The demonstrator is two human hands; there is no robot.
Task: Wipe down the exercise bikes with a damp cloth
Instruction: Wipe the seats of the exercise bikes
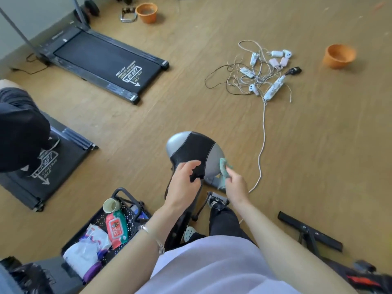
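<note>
While the left hand (185, 181) curls its fingers round the nose of the bike saddle (195, 147), the right hand (235, 186) pinches 1 teal cloth (224, 168) against the saddle's grey right-hand flank.

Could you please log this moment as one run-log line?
left hand: grips black-and-grey padded bike saddle | right hand: pinches teal cloth at saddle's grey side

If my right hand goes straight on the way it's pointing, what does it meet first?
Likely the saddle: the right hand aims its cloth at the grey side, seemingly almost touching, though depth is unclear.
</note>
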